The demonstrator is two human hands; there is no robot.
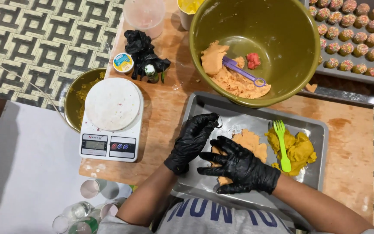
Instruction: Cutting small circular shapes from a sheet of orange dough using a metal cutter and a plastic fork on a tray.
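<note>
Nearest the camera, the right hand (pixel 239 167) in a black glove lies spread, fingers apart, on the soft orange dough (pixel 249 145) in the steel tray (pixel 204 108). The left hand (pixel 191 141) curls beside it, fingertips pinched on something small I cannot make out. A light, even press would suit such crumbly paste; beside it a green plastic fork (pixel 281 143) rests on lumpy yellow dough (pixel 299 149).

A white kitchen scale (pixel 112 119) sits left of an olive bowl (pixel 282 26).
</note>
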